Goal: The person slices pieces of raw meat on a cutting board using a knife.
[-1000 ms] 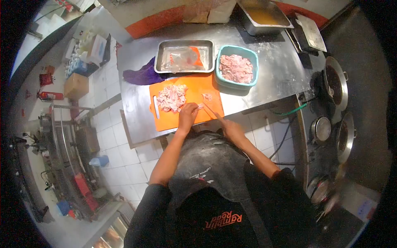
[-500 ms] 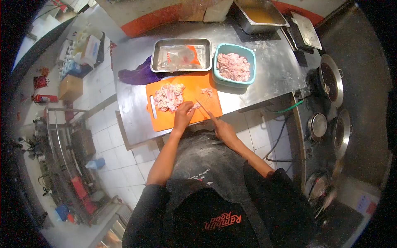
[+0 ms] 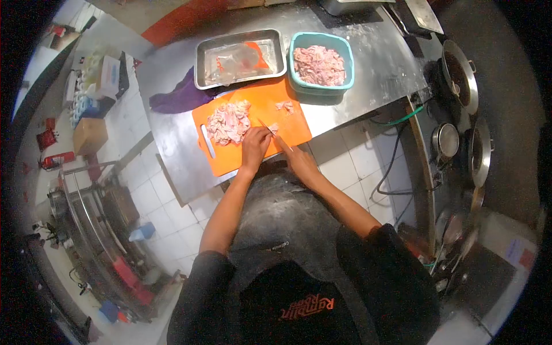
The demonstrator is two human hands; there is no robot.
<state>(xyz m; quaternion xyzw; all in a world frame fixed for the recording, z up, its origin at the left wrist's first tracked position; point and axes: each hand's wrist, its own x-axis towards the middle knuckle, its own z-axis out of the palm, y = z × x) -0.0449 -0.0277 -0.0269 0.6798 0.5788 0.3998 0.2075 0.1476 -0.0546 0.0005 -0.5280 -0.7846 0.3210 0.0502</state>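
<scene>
An orange cutting board [image 3: 247, 154] lies at the near edge of the metal table. On its left part is a heap of raw meat pieces [image 3: 228, 122]; a few cut bits [image 3: 284, 107] sit at the upper right. My left hand [image 3: 255, 144] is closed on a small piece of meat [image 3: 272, 127] near the board's middle. Wrapped round the handle of a knife [image 3: 266, 126], my right hand [image 3: 301, 164] is just right of it, the blade slanting up-left beside the left fingertips. A teal tub [image 3: 321, 87] full of raw meat stands beyond the board.
A steel tray [image 3: 240, 56] with a plastic bag in it touches the board's far side. A purple cloth [image 3: 175, 96] lies left of it. Pans [image 3: 460, 76] stand on the stove at the right. The metal table [image 3: 376, 69] extends right of the tub.
The view has shifted, so the table sits higher in it. The knife and my right hand have moved left, closer to my left hand. Both hands keep their hold.
</scene>
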